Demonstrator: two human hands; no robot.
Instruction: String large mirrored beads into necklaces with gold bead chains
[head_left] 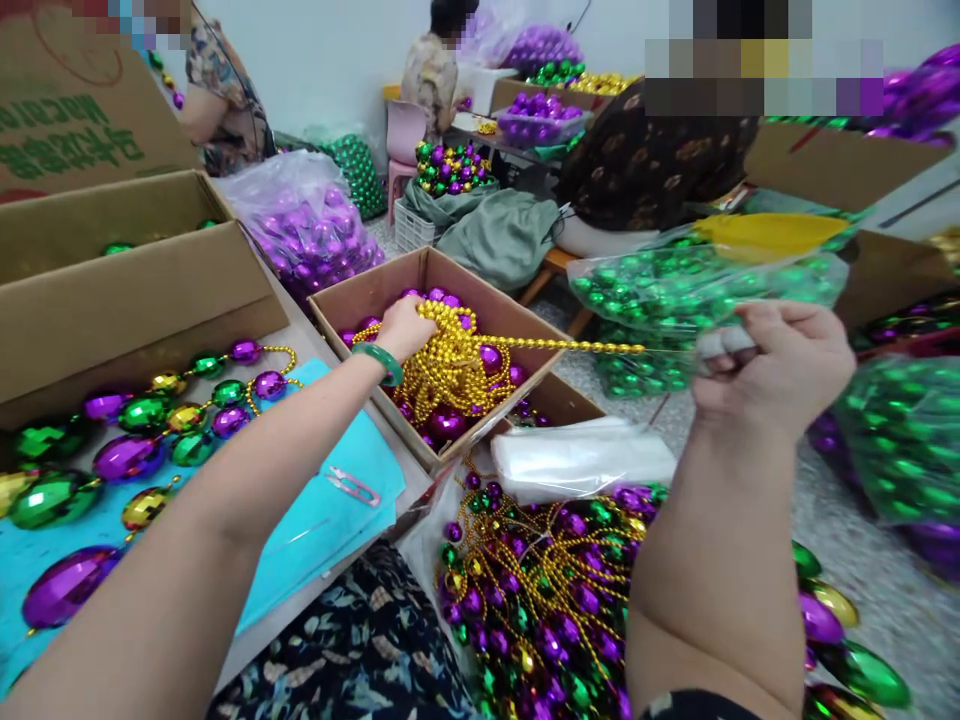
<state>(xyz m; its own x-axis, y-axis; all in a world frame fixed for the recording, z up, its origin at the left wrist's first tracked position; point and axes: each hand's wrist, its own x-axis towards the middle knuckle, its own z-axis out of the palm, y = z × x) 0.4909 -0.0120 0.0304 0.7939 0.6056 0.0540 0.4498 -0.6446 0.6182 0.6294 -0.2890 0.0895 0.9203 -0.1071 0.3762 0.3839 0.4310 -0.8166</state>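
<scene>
My left hand (pixel 407 328), with a green bangle (pixel 379 362) at the wrist, is closed on a bundle of gold bead strings (pixel 456 375). The strings lie heaped over purple balls (pixel 448 424) in a small cardboard box (pixel 499 305). From the heap a gold bead strand (pixel 581 346) runs taut to the right and ends in a thin thread (pixel 670 351). My right hand (pixel 776 365), white tape round a finger, is closed on the thread's far end. Whether a needle sits in those fingers is hidden.
Bead garlands (pixel 127 455), pink thread snips (pixel 354 486) and a blue sheet (pixel 307 520) are on the left table. Below my hands are white plastic bags (pixel 585 458) and piled finished necklaces (pixel 551 600). Bags of green balls (pixel 645 285) stand right. Several people sit beyond.
</scene>
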